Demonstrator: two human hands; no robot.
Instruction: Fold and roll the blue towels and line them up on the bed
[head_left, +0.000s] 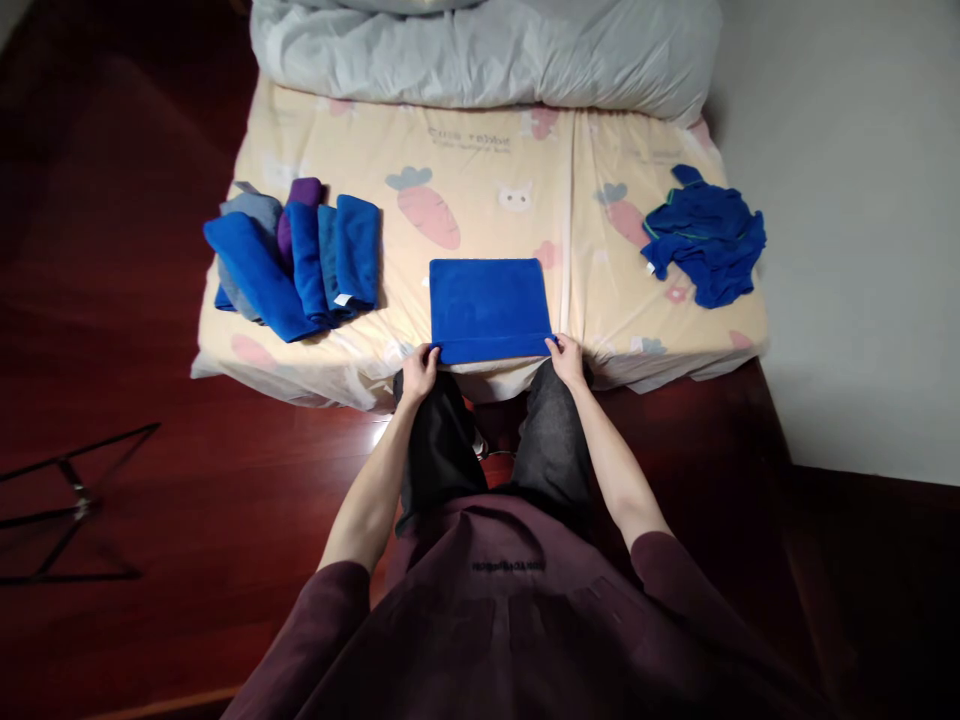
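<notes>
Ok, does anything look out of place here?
The crumpled blue cloth on the right of the bed: it lies in a loose heap, while the flat blue cloth between left hand and right hand is neatly squared. No spill shows.

Your left hand (420,373): one, bare, thumb on the inner side, pinched against the fingers. Your left forearm (366,492): one, bare, running back and outward from that hand. Your right hand (567,361): one, bare, well apart from the left and nearly level with it, likewise pinched. Your right forearm (619,465): one, bare, slanting back and outward behind its hand.
</notes>
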